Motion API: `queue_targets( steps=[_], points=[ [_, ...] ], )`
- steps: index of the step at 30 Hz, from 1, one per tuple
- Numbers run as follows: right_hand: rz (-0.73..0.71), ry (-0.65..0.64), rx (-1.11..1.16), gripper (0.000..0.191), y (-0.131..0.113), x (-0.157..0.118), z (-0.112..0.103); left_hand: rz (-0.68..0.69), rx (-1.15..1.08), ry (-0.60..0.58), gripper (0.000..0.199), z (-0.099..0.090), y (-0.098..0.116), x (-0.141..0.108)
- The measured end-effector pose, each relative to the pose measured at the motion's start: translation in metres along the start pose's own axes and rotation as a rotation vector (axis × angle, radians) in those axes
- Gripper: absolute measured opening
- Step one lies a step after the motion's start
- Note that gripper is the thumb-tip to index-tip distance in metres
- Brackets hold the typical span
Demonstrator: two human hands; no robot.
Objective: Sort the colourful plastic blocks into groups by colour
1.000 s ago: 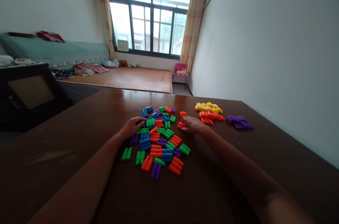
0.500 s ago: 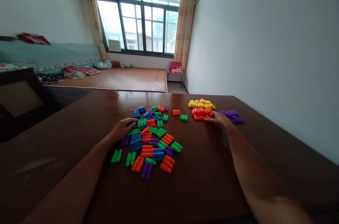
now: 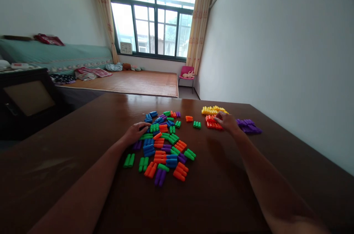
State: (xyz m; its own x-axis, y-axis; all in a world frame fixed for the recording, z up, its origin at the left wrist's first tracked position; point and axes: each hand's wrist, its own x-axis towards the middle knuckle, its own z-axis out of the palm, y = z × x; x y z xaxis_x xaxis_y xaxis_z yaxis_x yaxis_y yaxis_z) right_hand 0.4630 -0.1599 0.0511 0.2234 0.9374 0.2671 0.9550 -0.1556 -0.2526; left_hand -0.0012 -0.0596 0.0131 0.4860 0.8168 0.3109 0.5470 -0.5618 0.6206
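My right hand is at the orange pile, its fingers closed on the right end of an upper orange plastic building piece. The fingertips partly cover that piece. My left hand lies at the left edge of a mixed heap, fingers partly apart and touching or close beside a green piece. The heap has blue pieces, orange pieces, purple pieces and green pieces, made of short rounded tubes joined side by side.
A yellow pile lies behind the orange one, and a purple pile right of my right hand. Between heap and piles lie a green piece and an orange piece. The brown table is near a white wall.
My right hand has risen from the right side of the orange pile to its top. My left hand keeps its place at the heap. The camera view has turned slightly left.
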Motion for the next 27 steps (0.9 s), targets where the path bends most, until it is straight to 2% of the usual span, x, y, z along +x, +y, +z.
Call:
queue_targets(
  steps=[2,4,7,10,12,14,17,19,23,25,27],
  points=[
    [-0.191,-0.026,0.068,0.025,-0.04,0.003,0.013,-0.006,0.0,0.003,0.048,0.0,0.004,-0.001],
    [-0.299,-0.059,0.031,0.03,-0.077,0.01,0.029,-0.005,-0.003,0.006,0.048,-0.001,0.006,-0.001],
    [-0.216,-0.096,-0.184,0.04,-0.115,0.028,0.048,0.001,-0.008,0.008,0.046,-0.001,0.007,-0.002],
    [-0.114,-0.193,-0.338,0.043,-0.135,0.043,0.057,0.015,-0.011,0.008,0.045,0.0,0.005,-0.002],
    [-0.134,-0.213,-0.339,0.04,-0.141,0.047,0.06,0.022,-0.01,0.004,0.045,0.001,0.004,-0.001],
    [-0.2,-0.172,-0.255,0.038,-0.141,0.045,0.059,0.028,-0.008,0.0,0.045,0.001,0.002,-0.001],
    [-0.28,-0.066,-0.042,0.042,-0.122,0.037,0.05,0.029,-0.003,-0.001,0.044,0.002,-0.001,0.0],
    [-0.27,-0.009,0.063,0.042,-0.091,0.029,0.035,0.032,-0.001,0.0,0.044,0.003,-0.003,0.0],
    [-0.073,0.047,0.096,0.038,0.004,0.011,0.001,0.038,0.019,0.0,0.045,0.003,-0.007,0.002],
    [0.066,0.007,0.096,0.036,0.048,0.002,-0.009,0.04,0.033,-0.003,0.046,0.003,-0.007,0.002],
    [0.169,-0.058,0.1,0.035,0.078,-0.005,-0.012,0.04,0.041,-0.004,0.047,0.002,-0.005,0.002]
  ],
)
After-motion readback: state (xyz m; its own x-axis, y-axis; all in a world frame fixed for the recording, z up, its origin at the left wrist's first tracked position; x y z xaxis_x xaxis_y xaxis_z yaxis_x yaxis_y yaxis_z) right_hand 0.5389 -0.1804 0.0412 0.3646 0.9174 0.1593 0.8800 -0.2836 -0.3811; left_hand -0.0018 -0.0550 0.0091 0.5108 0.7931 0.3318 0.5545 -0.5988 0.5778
